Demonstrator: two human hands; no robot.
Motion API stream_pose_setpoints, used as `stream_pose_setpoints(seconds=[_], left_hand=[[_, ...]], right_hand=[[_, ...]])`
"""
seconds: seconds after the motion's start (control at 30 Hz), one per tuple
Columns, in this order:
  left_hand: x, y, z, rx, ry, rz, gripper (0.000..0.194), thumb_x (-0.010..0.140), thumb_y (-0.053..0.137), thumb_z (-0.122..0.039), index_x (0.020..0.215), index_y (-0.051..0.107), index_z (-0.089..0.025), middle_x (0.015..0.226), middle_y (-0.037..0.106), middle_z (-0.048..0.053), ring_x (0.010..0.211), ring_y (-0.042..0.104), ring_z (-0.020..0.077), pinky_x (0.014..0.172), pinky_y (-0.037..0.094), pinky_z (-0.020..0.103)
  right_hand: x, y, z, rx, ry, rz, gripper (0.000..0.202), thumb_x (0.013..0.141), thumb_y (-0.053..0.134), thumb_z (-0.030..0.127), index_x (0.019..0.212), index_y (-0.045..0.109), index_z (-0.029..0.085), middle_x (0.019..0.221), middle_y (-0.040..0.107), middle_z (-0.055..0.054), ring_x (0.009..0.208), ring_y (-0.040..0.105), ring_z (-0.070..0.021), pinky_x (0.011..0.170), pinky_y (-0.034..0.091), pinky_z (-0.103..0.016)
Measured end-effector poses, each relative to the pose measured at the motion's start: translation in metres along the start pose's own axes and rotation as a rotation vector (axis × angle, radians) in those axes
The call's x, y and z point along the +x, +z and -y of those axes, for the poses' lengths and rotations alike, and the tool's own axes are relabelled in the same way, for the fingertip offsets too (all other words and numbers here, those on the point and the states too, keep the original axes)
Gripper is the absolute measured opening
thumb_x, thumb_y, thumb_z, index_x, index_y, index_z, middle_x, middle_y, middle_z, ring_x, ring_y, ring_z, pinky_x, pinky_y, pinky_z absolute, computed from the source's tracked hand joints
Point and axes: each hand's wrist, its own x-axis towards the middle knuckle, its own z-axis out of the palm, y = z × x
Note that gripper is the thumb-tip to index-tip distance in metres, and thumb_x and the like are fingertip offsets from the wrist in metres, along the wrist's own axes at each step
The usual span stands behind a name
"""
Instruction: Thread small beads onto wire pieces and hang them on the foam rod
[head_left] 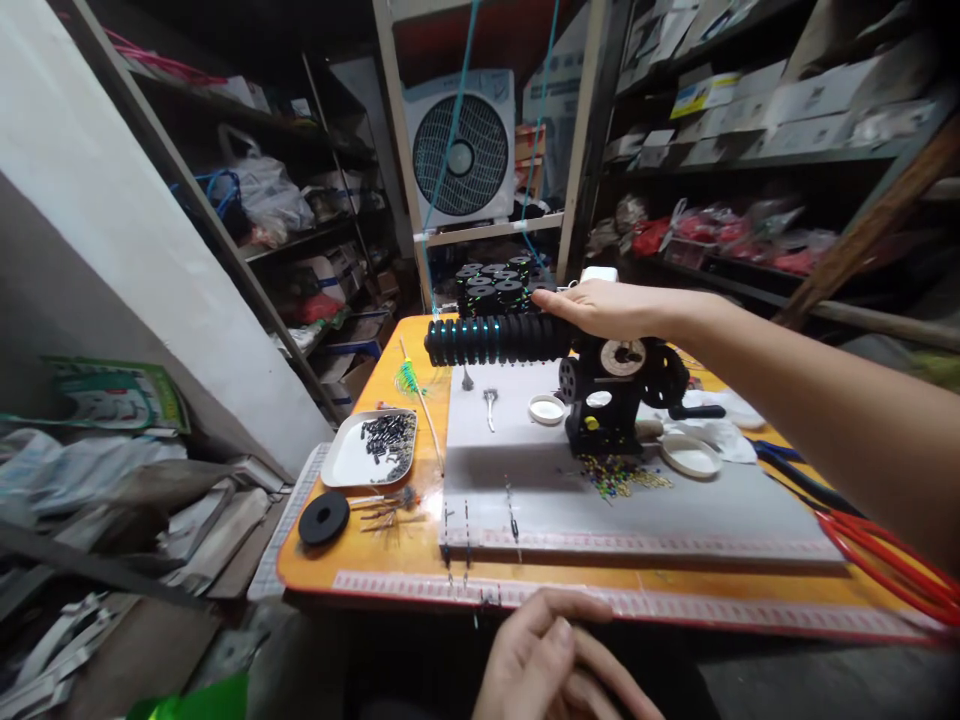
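My right hand (611,305) reaches in from the right and lies palm down over the inner end of a row of black foam spools (495,340). Its visible fingers are stretched out; the rest are hidden behind. That row sits on the shaft of a black winding machine (604,420) with a pale dial and a crank. Low in the middle, in front of the table edge, my left hand (551,655) is closed, thumb against the curled fingers. What it holds, if anything, I cannot make out. Thin line rigs (466,540) hang over the edge nearby.
A white tray (345,455) holds small black tubes and metal bits. Near it lies a loose black spool (324,518). Colourful small parts (622,477) are heaped before the machine, beside a round lid (690,456). Red cord (892,565) lies right; a fan (461,150) stands behind.
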Motion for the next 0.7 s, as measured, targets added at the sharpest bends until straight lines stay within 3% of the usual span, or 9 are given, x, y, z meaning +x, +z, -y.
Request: stream_pose_setpoints(seconds=[0.1, 0.2, 0.3, 0.37, 0.43, 0.5, 0.6, 0.7], left_hand=[[0.004, 0.024, -0.050, 0.252, 0.132, 0.026, 0.028, 0.096, 0.054, -0.041, 0.109, 0.066, -0.020, 0.078, 0.078, 0.005, 0.052, 0.072, 0.0147, 0.050, 0.054, 0.020], [0.016, 0.046, -0.112, 0.638, 0.428, -0.192, 0.020, 0.097, 0.052, -0.034, 0.106, 0.065, -0.022, 0.085, 0.073, 0.002, 0.067, 0.071, 0.0138, 0.067, 0.057, 0.027], [0.048, 0.057, -0.171, 1.243, 0.841, -0.328, 0.018, 0.098, 0.048, -0.026, 0.106, 0.064, -0.022, 0.102, 0.071, 0.006, 0.099, 0.066, 0.0178, 0.090, 0.052, 0.032], [0.080, 0.057, -0.202, 1.697, 1.011, -0.298, 0.026, 0.099, 0.040, -0.024, 0.116, 0.059, -0.017, 0.118, 0.065, 0.012, 0.117, 0.057, 0.0210, 0.104, 0.044, 0.040], [0.115, 0.057, -0.224, 1.828, 0.962, -0.247, 0.028, 0.097, 0.040, -0.021, 0.117, 0.059, -0.015, 0.128, 0.062, 0.013, 0.128, 0.049, 0.0228, 0.113, 0.033, 0.044], [0.146, 0.059, -0.237, 1.928, 0.832, -0.196, 0.028, 0.096, 0.041, -0.022, 0.114, 0.061, -0.016, 0.126, 0.064, 0.012, 0.127, 0.050, 0.0246, 0.113, 0.034, 0.045], [0.179, 0.064, -0.252, 2.011, 0.585, -0.186, 0.027, 0.098, 0.041, -0.022, 0.106, 0.066, -0.016, 0.110, 0.071, 0.011, 0.110, 0.062, 0.0261, 0.103, 0.043, 0.049], [0.198, 0.070, -0.266, 2.021, 0.377, -0.169, 0.024, 0.098, 0.048, -0.030, 0.104, 0.066, -0.014, 0.102, 0.071, 0.008, 0.096, 0.067, 0.0219, 0.090, 0.053, 0.045]], right_hand=[[0.004, -0.002, -0.005, -0.023, -0.038, 0.011, 0.081, 0.092, 0.013, 0.073, 0.103, 0.074, 0.021, 0.110, 0.073, -0.008, 0.103, 0.067, -0.0279, 0.091, 0.051, -0.039], [0.007, -0.006, -0.004, -0.056, -0.087, 0.000, 0.076, 0.095, 0.014, 0.068, 0.095, 0.074, 0.020, 0.101, 0.074, -0.008, 0.096, 0.069, -0.0259, 0.088, 0.052, -0.038], [0.001, -0.008, 0.009, -0.104, -0.111, -0.056, 0.068, 0.098, 0.019, 0.059, 0.088, 0.072, 0.018, 0.097, 0.073, -0.011, 0.092, 0.068, -0.0255, 0.087, 0.051, -0.038], [-0.009, -0.003, 0.026, -0.145, -0.106, -0.145, 0.060, 0.100, 0.021, 0.050, 0.098, 0.070, 0.014, 0.106, 0.070, -0.016, 0.101, 0.064, -0.0286, 0.094, 0.046, -0.042], [-0.019, 0.006, 0.047, -0.176, -0.096, -0.230, 0.055, 0.101, 0.020, 0.042, 0.117, 0.062, 0.009, 0.120, 0.063, -0.021, 0.113, 0.057, -0.0318, 0.100, 0.039, -0.047], [-0.026, 0.016, 0.065, -0.195, -0.094, -0.249, 0.053, 0.101, 0.027, 0.044, 0.127, 0.055, 0.007, 0.127, 0.059, -0.023, 0.118, 0.053, -0.0342, 0.101, 0.037, -0.048], [-0.018, 0.021, 0.075, -0.191, -0.051, -0.181, 0.052, 0.101, 0.030, 0.045, 0.116, 0.061, 0.007, 0.114, 0.065, -0.022, 0.109, 0.059, -0.0338, 0.095, 0.041, -0.048], [0.004, 0.009, 0.065, -0.135, -0.001, -0.001, 0.048, 0.102, 0.032, 0.046, 0.099, 0.066, 0.013, 0.091, 0.069, -0.010, 0.086, 0.066, -0.0229, 0.082, 0.051, -0.042]])
